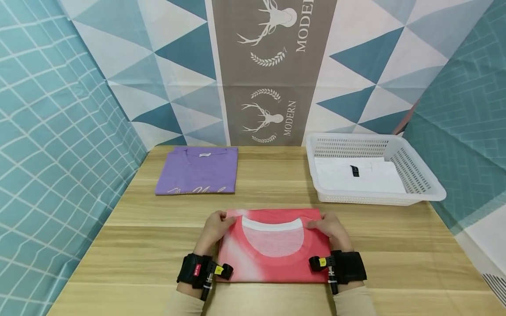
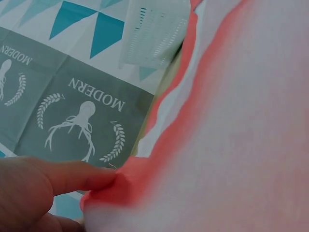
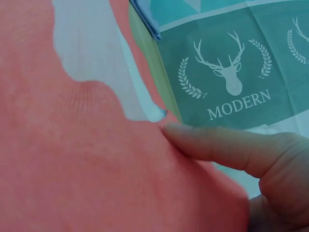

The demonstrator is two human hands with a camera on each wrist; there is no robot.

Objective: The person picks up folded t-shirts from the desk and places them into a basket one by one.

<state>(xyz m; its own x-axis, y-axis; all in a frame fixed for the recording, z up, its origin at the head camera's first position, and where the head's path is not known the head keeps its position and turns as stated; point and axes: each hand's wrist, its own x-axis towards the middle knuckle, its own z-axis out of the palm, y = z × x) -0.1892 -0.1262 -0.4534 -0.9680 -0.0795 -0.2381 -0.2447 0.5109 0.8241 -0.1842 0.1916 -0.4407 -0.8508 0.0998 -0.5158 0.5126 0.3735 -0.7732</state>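
Note:
A folded red and white T-shirt (image 1: 276, 267) lies near the front of the table, its round neckline facing up. My left hand (image 1: 215, 228) pinches its far left corner, thumb on top and fingers under the cloth. At the far right corner, my right hand (image 1: 331, 228) pinches the shirt the same way beside the collar. In the left wrist view the thumb (image 2: 91, 176) presses on red fabric next to the white neckband (image 2: 166, 108). The right wrist view has the other thumb (image 3: 207, 142) lying on the cloth by the neckband's end.
A folded purple T-shirt (image 1: 201, 173) lies at the table's back left. At the back right stands a white plastic basket (image 1: 375, 197) with a folded white garment (image 1: 371, 180) inside. Patterned cloth (image 1: 272, 70) hangs behind the wooden table (image 1: 142, 245).

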